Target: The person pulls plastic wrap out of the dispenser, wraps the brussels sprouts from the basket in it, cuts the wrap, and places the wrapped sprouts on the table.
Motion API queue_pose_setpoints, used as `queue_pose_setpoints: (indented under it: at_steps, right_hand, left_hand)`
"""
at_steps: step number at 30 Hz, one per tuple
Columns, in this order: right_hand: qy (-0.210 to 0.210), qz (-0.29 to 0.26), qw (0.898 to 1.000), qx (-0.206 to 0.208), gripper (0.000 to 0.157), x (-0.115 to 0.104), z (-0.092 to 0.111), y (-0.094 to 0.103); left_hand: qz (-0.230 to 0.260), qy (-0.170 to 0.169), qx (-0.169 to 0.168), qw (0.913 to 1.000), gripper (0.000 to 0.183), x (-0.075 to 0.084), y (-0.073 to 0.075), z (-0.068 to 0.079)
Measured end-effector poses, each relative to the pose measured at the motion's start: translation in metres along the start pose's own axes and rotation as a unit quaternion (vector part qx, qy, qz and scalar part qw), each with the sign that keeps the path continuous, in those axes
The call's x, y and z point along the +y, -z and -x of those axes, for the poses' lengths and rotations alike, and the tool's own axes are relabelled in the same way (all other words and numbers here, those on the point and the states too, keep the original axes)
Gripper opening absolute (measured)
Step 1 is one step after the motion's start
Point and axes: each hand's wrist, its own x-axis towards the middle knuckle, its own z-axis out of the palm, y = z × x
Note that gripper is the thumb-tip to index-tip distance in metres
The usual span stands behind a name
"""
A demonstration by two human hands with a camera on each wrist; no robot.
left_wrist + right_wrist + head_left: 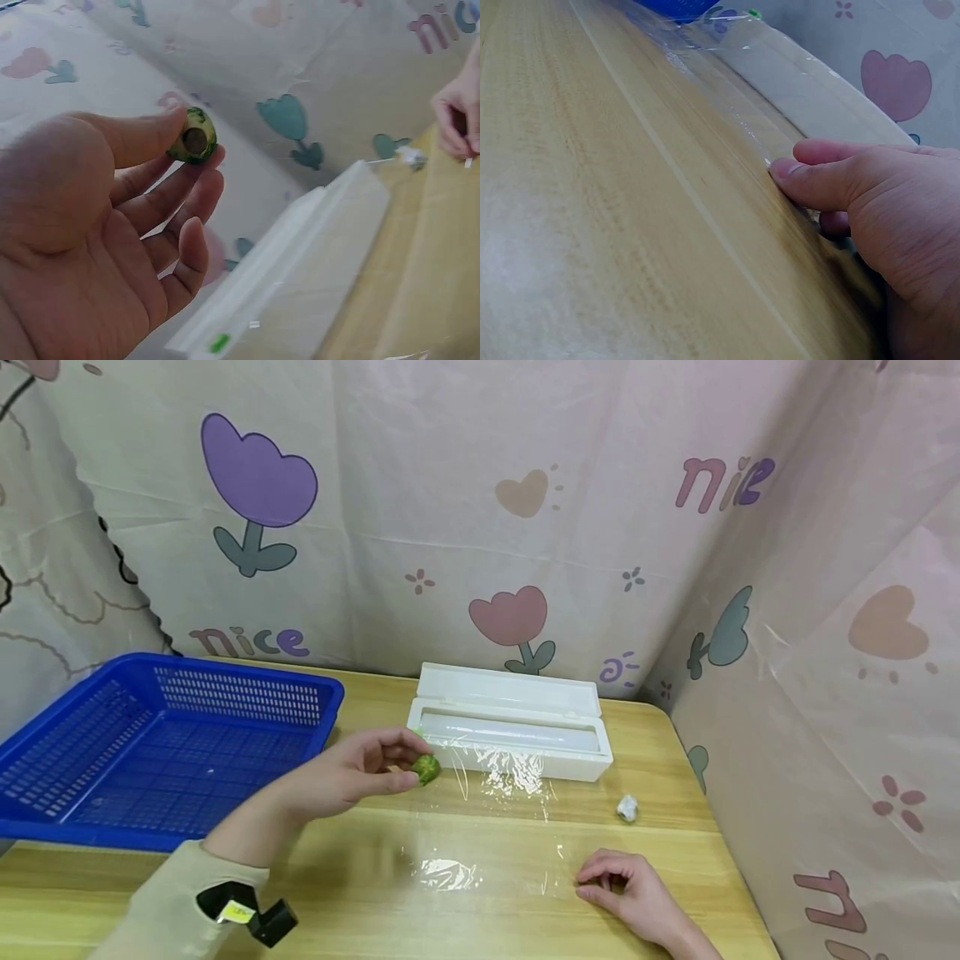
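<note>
In my left hand [360, 768], thumb and fingertips pinch a small round green piece [427, 769]. The left wrist view shows its pale face with a brown round centre [195, 140], like a tiny avocado half. My right hand [626, 893] pinches an edge of clear cling film [735, 112] between thumb and index finger, low over the table. The film [450, 874] stretches from the front of a white dispenser box [517, 758] toward that hand. The box's lid [510, 689] stands up, and a roll of film [517, 732] lies inside.
A blue plastic basket [330, 693] sits at the left of the wooden table [360, 910]. A small crumpled whitish lump [627, 808] lies right of the box. Patterned cloth [420, 468] hangs behind the table and along its sides.
</note>
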Motion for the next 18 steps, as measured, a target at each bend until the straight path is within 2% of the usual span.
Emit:
queue_pose_setpoints:
  at_steps: [3, 8, 18]
  right_hand:
    - [0.005, 0.004, 1.000, 0.001, 0.015, 0.000, 0.000, 0.001]
    - [0.009, 0.002, 1.000, 0.002, 0.015, 0.000, -0.001, 0.001]
    - [0.019, 0.000, 1.000, 0.004, 0.017, 0.003, 0.000, 0.001]
  left_hand:
    - [0.009, -0.008, -0.011, 0.9999, 0.036, -0.011, -0.013, -0.009]
    - [-0.034, -0.025, -0.018, 0.9990, 0.031, -0.030, -0.034, -0.022]
    - [-0.100, 0.000, -0.024, 0.9947, 0.032, -0.062, -0.071, -0.039]
